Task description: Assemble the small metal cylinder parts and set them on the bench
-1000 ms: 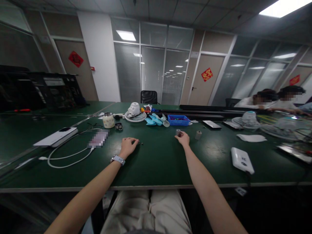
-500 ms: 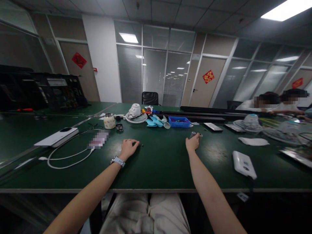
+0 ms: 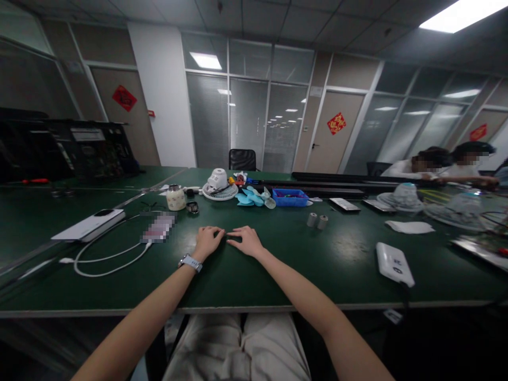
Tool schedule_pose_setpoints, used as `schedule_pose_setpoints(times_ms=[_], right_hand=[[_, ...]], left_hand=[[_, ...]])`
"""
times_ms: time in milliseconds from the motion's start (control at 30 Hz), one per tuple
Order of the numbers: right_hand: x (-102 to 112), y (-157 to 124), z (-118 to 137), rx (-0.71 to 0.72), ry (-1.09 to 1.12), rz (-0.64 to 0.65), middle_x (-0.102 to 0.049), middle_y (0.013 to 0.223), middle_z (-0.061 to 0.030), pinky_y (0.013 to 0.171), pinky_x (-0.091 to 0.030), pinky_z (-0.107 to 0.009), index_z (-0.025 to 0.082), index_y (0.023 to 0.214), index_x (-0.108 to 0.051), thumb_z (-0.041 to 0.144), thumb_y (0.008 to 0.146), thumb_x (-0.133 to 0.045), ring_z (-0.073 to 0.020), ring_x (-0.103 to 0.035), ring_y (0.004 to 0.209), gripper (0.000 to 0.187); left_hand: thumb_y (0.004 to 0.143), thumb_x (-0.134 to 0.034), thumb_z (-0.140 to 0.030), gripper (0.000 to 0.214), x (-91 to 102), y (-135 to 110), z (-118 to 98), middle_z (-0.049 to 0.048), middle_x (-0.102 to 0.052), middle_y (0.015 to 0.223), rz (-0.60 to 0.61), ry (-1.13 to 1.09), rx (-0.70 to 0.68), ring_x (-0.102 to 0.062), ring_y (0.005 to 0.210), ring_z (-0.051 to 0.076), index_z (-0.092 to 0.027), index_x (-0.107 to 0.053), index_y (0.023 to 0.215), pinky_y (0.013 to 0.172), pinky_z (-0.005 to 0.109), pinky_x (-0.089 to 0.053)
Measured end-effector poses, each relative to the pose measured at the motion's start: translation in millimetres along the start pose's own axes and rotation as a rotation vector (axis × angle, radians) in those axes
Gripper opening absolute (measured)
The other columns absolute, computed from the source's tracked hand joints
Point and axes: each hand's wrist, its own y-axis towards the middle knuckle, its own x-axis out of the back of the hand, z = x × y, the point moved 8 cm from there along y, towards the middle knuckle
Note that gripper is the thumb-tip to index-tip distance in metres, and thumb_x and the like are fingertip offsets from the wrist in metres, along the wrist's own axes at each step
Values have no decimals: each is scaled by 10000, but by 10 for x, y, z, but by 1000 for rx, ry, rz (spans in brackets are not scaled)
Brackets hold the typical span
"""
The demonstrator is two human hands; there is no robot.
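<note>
Over the green table my left hand [image 3: 208, 242], with a watch [image 3: 190, 262] on its wrist, rests with fingers curled together around something too small to make out. Facing it, my right hand [image 3: 246, 243] has its thumb and fingers parted, their tips nearly meeting the left fingertips. A tiny dark piece [image 3: 226, 235] shows between the two hands. To the right, two short grey metal cylinders stand side by side, a left cylinder [image 3: 311, 219] and a right cylinder [image 3: 323, 222], with no hand on them.
Behind lie a white fan housing [image 3: 217, 182], blue fan blades [image 3: 251, 197] and a blue tray [image 3: 290, 198]. A jar [image 3: 175, 198], white cable [image 3: 115, 274] and white box [image 3: 89, 225] are left. A white device [image 3: 395, 264] lies right; two people sit far right.
My right hand has let go of the two grey cylinders, leaving them standing, and moved left beside my left hand. The left hand stays nearly in place.
</note>
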Motion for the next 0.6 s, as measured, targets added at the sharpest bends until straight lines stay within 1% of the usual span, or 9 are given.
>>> schedule_pose_setpoints(times_ms=[67,167,267,300,367,467,500,567,600], right_hand=[[-24,1,14,12,-33,-7,-680,1140,1,947,-396,-378,342,1080,-703,443,852,-610,-223,-550,1099,266],[37,-12,-3,12,-54,-31,-720,1013,-6,913,-415,-357,309,1015,-735,324,876,-588,-214,-592,1000,203],[252,-16,-141,-16,-82,-55,-724,983,-26,896,-421,-353,288,1010,-740,247,869,-581,-217,-607,953,217],[397,-26,-238,-34,-105,-91,-723,988,-35,892,-420,-350,281,1019,-738,237,871,-571,-218,-608,945,227],[817,-97,-530,-102,-184,-234,-715,1012,-57,891,-409,-347,258,1049,-731,240,885,-538,-224,-602,943,253],[1596,-415,-1134,-304,-325,-568,-689,1084,-92,912,-381,-357,219,1099,-711,240,908,-466,-240,-578,983,311],[1807,-551,-1335,-377,-362,-652,-687,1080,-108,904,-380,-360,202,1115,-703,244,912,-453,-244,-576,978,326],[2113,-811,-1675,-512,-426,-771,-686,1045,-132,869,-385,-361,187,1146,-687,255,909,-453,-251,-579,947,340],[2202,-908,-1802,-561,-450,-799,-686,1018,-140,847,-387,-358,186,1156,-681,260,906,-459,-252,-582,926,342]], left_hand=[[880,-428,-495,401,-2,-7,2,70,-702,1068,2,-4,11,-523,1049,265,-251,-738,948,905,374,-358],[874,-434,-502,397,4,-16,3,67,-696,1081,1,-9,20,-510,1050,274,-258,-739,942,890,377,-358],[874,-431,-507,400,13,-23,7,65,-694,1079,9,-10,24,-503,1042,279,-261,-739,946,871,375,-361],[875,-428,-509,404,14,-26,6,65,-693,1079,15,-10,24,-502,1040,281,-261,-738,949,865,375,-362],[877,-423,-516,413,19,-33,3,68,-688,1088,26,-11,24,-497,1048,287,-263,-737,960,851,375,-365],[873,-428,-529,416,19,-44,-5,72,-680,1112,42,-15,26,-483,1076,304,-267,-733,977,833,377,-370],[871,-431,-533,416,15,-46,-6,73,-678,1117,46,-15,27,-480,1083,309,-266,-731,984,831,379,-371],[871,-433,-533,416,4,-45,-9,76,-678,1120,50,-19,25,-483,1082,308,-264,-727,991,836,381,-373],[873,-433,-531,416,-2,-42,-9,79,-679,1117,48,-20,23,-490,1073,303,-261,-727,990,843,382,-372]])
